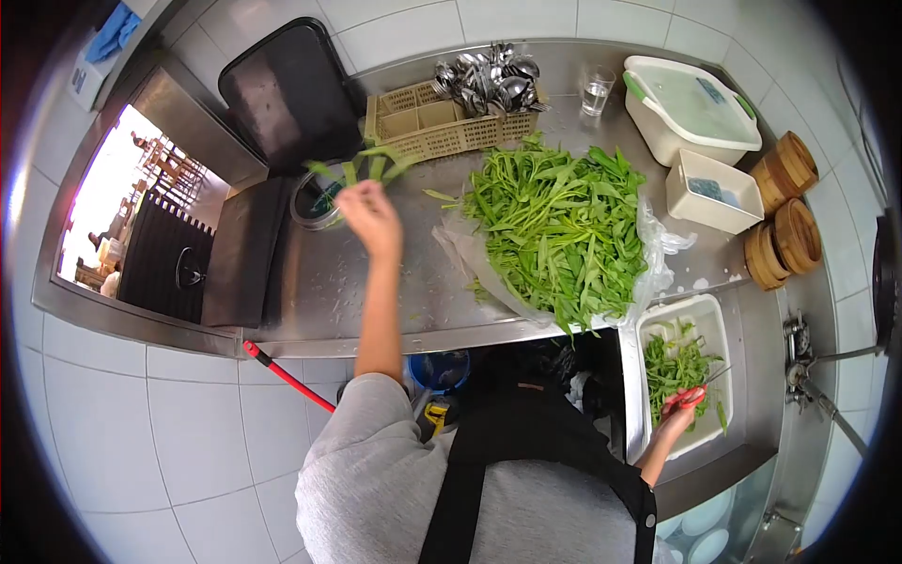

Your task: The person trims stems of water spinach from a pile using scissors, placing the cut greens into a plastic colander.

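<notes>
My left hand (371, 218) is raised over the left part of the steel counter, closed on a few water spinach stems (362, 167) that look smeared by motion. Just behind it stands a round clear tub (319, 218), partly hidden by the stems. My right hand (673, 423) grips red-handled scissors (693, 396), blades pointing up and right. Beneath them, cut water spinach (669, 367) lies in a white basin (643, 432). Between my hands, a large heap of leafy water spinach (568, 235) rests on a clear plastic bag (658, 235).
At the back, a tan cutlery rack (432, 143) holds many spoons, beside a glass of water (597, 92). A lidded white tub (691, 103), a small cream bin (714, 202) and bamboo steamers (787, 174) stand right. A black tray (287, 94) leans left; a faucet (799, 362) is far right.
</notes>
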Available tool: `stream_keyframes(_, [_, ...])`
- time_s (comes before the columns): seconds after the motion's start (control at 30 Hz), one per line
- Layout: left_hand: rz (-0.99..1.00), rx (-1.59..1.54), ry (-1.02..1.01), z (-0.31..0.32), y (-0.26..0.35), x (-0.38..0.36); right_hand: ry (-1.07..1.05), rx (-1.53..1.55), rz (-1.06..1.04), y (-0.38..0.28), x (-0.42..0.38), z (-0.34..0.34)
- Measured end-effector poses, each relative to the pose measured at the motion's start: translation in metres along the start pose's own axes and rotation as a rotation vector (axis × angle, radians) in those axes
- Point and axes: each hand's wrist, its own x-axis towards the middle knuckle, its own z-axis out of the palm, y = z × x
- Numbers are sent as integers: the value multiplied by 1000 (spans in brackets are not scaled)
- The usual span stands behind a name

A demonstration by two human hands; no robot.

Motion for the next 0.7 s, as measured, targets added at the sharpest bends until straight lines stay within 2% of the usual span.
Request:
stream_keyframes(0.07, [-39,77,-13,-2,-96,19,-25,0,7,-2,3,12])
stream_keyframes(0.13, [-43,414,-226,-9,-157,27,-36,0,10,-5,6,22])
stream_keyframes(0.2, [-637,794,-525,-6,-144,36,-119,-26,-2,-7,5,33])
stream_keyframes(0.23, [-501,733,-570,-5,-147,36,-131,-32,-28,-9,3,39])
stream_keyframes(0.27, [-497,720,-575,0,-139,32,-141,-63,-54,-7,4,42])
stream_keyframes(0.33, [95,243,-560,11,-103,21,-142,-73,-20,-6,1,48])
stream_keyframes(0.43, [-58,-235,-698,25,16,-13,-167,-102,-42,-5,-9,56])
stream_keyframes(0.47, [-12,-329,-780,33,36,-29,-159,-101,-44,-7,-13,60])
stream_keyframes(0.5, [-83,-422,-892,42,55,-43,-181,-101,-51,-9,-17,62])
stream_keyframes(0.57, [-88,-374,-1057,63,78,-66,-206,-91,-57,-15,-24,66])
stream_keyframes(0.6, [-83,-380,-1063,72,79,-74,-197,-90,-58,-17,-28,66])
stream_keyframes(0.67, [37,-224,-1229,89,84,-83,-227,-74,-46,-21,-31,64])
stream_keyframes(0.7, [42,-288,-1196,92,84,-83,-216,-89,-62,-19,-31,61])
